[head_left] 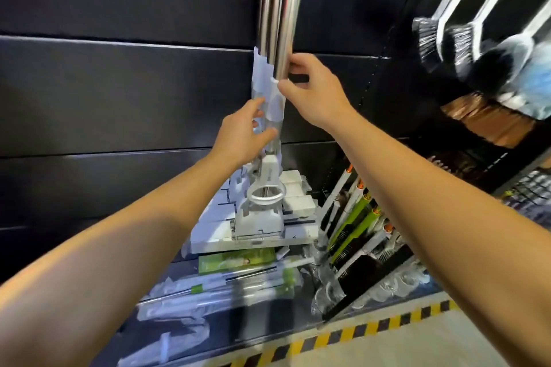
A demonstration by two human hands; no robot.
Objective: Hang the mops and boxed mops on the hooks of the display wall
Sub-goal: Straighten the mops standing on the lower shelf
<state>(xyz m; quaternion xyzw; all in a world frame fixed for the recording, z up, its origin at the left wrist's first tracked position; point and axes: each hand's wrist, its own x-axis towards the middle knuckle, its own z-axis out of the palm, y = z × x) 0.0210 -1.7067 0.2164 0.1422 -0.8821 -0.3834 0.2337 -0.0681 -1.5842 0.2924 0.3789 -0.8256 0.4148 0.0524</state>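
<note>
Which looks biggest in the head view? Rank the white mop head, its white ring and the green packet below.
1. white mop head
2. green packet
3. white ring
The packet lies lower and partly hidden, so its rank is unsure.

Dark shop corner

Black slatted wall panels (119,92) catching soft glare; pale floor (447,345) edged with yellow-black hazard tape (372,326)

mops (280,9): your chrome-handled bunch hangs upright at 12 o'clock against the dark display wall (119,83) | white label sleeves mid-handle | white squeeze heads at centre | packaged mops (214,289) lie flat, 6 o'clock
</note>
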